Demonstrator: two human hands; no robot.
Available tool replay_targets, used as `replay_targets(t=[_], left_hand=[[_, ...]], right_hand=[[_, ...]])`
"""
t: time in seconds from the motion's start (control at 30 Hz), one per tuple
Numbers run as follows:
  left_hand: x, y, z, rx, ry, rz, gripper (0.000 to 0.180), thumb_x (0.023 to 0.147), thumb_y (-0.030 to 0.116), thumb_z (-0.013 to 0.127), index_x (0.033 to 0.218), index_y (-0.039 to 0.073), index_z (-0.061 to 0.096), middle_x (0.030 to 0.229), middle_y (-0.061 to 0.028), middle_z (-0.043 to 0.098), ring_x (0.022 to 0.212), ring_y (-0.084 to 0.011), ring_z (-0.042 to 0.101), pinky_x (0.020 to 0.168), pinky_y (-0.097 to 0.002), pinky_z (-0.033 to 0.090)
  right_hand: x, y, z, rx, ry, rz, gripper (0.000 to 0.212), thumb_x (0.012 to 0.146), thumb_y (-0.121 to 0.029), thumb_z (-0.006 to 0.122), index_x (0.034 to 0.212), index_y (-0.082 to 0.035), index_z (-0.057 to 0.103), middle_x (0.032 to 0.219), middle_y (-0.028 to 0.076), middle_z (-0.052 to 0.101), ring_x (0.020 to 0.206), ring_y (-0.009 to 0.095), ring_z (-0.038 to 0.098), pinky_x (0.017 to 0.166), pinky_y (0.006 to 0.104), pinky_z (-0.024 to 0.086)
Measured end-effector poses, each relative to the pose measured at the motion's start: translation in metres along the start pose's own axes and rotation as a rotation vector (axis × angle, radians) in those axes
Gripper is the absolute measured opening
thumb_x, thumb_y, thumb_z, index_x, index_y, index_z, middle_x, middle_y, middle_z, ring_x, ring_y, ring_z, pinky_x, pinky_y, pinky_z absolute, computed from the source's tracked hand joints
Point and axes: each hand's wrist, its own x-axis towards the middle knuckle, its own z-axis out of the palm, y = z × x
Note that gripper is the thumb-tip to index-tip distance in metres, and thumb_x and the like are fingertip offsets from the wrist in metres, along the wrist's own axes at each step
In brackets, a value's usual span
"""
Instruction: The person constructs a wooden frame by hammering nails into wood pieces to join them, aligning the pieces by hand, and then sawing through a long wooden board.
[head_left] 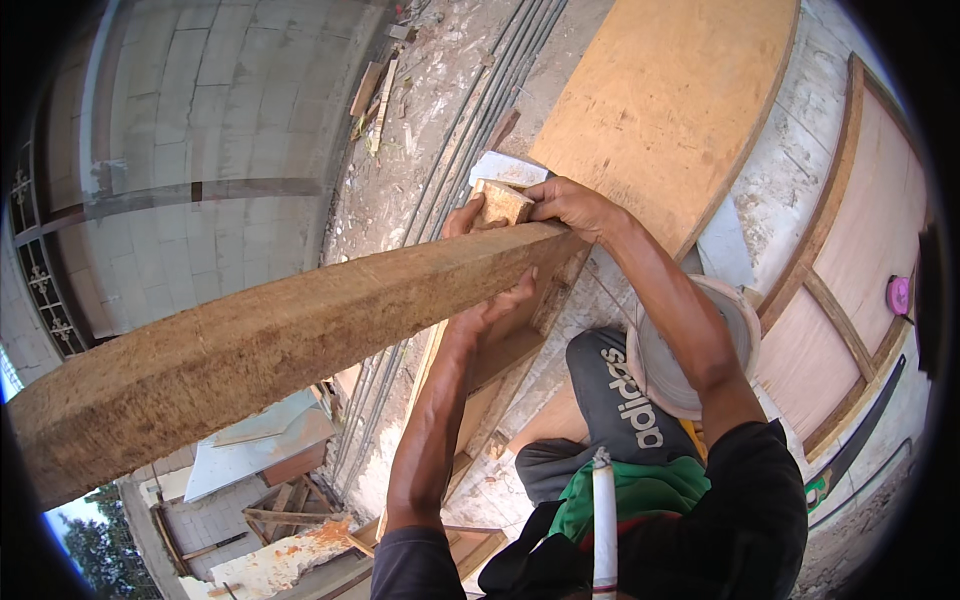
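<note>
A long wooden beam (290,315) crosses from the left edge to the middle, in front of part of my left hand. Beyond its far end is a small wood block (503,204). My left hand (492,300) reaches up behind the beam; its thumb shows on the near side, and its fingertips lie against the block's left edge. The beam hides the rest of that hand. My right hand (575,207) is closed at the block's right edge, beside the beam's end. A whitish flat piece (508,169) sits just behind the block.
A plywood sheet (660,110) lies ahead, and metal rods (490,95) run along the rubble-strewn ground. A framed panel (815,330) and a handsaw (860,430) are at right. By my right forearm stands a round bucket (735,310). A lit cigarette (605,520) projects from the lower edge.
</note>
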Motion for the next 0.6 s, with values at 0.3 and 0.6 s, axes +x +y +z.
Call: replay_targets(t=[0.3,0.6], left_hand=[[-0.002,-0.002,0.001,-0.042,0.000,-0.036,0.100,0.066,0.031,0.083,0.146,0.002,0.031,0.131,-0.0128,0.043,0.118,-0.0237,0.049,0.102,-0.0387,0.043],[0.002,0.003,0.002,-0.019,0.001,-0.036,0.099,0.065,0.027,0.083,0.145,0.001,0.031,0.127,-0.0120,0.046,0.114,-0.0228,0.050,0.100,-0.0377,0.044]], right_hand=[[0.006,0.000,0.009,-0.075,0.167,0.052,0.033,0.081,0.010,0.055,0.111,0.010,0.068,0.098,0.014,0.072,0.083,0.015,0.067,0.077,0.0261,0.053],[0.007,0.018,-0.034,0.331,0.203,-0.009,0.016,0.091,-0.001,0.055,0.101,0.005,0.067,0.088,0.011,0.069,0.081,0.017,0.065,0.079,0.0296,0.052]])
